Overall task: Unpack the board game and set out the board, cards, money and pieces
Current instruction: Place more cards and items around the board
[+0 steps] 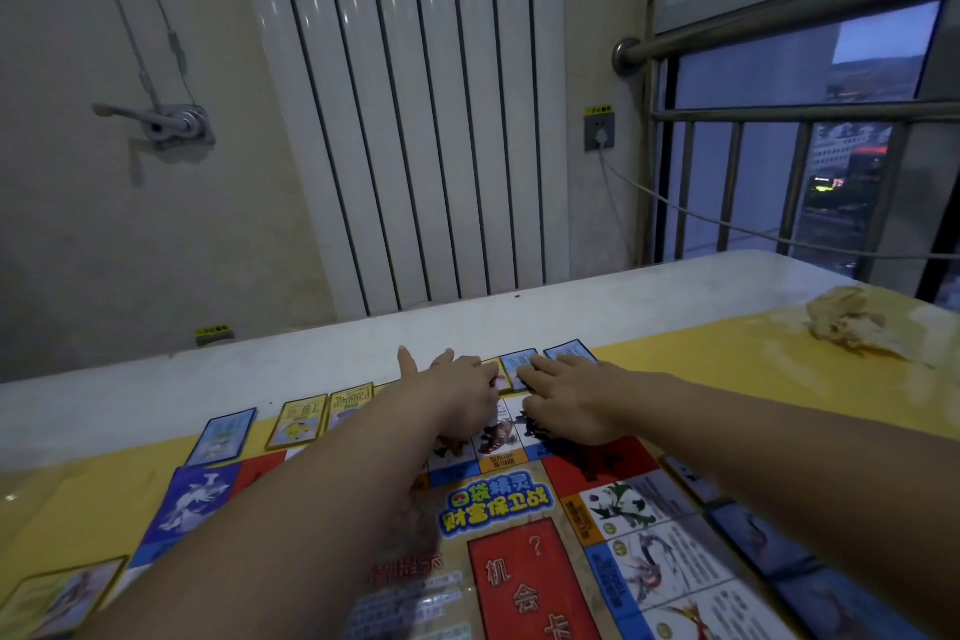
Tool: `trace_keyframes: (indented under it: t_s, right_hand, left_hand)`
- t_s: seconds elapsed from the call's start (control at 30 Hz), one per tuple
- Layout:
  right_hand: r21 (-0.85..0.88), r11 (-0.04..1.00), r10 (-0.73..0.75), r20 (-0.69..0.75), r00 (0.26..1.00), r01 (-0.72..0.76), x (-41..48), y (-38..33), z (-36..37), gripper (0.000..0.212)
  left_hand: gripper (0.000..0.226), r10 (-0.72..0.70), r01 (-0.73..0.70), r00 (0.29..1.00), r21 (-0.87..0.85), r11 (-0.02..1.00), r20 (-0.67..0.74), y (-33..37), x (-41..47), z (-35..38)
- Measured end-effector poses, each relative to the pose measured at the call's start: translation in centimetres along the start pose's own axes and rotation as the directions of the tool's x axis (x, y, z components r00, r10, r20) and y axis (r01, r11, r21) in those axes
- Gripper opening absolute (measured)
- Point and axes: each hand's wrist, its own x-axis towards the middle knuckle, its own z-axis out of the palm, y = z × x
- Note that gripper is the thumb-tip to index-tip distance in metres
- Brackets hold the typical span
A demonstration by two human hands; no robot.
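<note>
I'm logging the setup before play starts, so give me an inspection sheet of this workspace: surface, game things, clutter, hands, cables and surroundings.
Surface: white table with a yellow cover over its near part.
Game things: board laid flat; cards along its edges, among them a blue card and a yellow-framed card on the far side; money and pieces, nothing seen.
Clutter: crumpled pale wad at the far right.
Hands: left hand and right hand reach to the board's far edge, fingers laid on cards there.
Cables: grey cable runs right from a wall socket; thin cords hang to a wall crank.
Surroundings: white radiator; window railing.
</note>
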Motion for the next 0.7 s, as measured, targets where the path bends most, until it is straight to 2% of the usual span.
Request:
trace_keyframes:
  t_s: [0.1, 0.23, 0.3, 0.43, 0.57, 0.7]
  right_hand:
    - [0.038, 0.999, -0.001, -0.051, 0.999, 0.003, -1.2, -0.2, -0.9, 0.058]
    - [0.226, 0.972, -0.003, -0.242, 0.970, 0.059, -5.5, -0.7, -4.5, 0.056]
    - [0.252, 0.962, -0.025, -0.293, 0.956, 0.103, -9.3, -0.7, -6.6, 0.051]
    - [0.272, 0.952, -0.037, -0.342, 0.939, 0.137, -18.5, -0.8, -8.5, 0.037]
    - [0.268, 0.951, -0.031, -0.407, 0.913, 0.152, -28.0, -0.9, -8.0, 0.029]
    - [0.241, 0.965, -0.004, -0.382, 0.924, 0.104, -35.9, -0.7, -5.7, 0.026]
  left_hand:
    - [0.048, -0.011, 0.011, 0.999, -0.025, 1.000, -0.031, 0.1, -1.1, -0.5]
    - [0.051, -0.042, 0.032, 0.991, -0.080, 0.996, -0.126, -0.2, -4.1, -2.4]
    - [0.049, -0.038, 0.018, 0.985, -0.115, 0.993, -0.170, -0.3, -6.3, -3.6]
    - [0.047, 0.019, -0.111, 0.950, -0.282, 0.953, -0.311, 1.6, -12.5, -5.6]
    - [0.040, 0.088, -0.297, 0.873, -0.380, 0.876, -0.479, 6.9, -20.1, -6.4]
    - [0.035, 0.148, -0.410, 0.837, -0.424, 0.807, -0.527, 12.4, -26.2, -5.3]
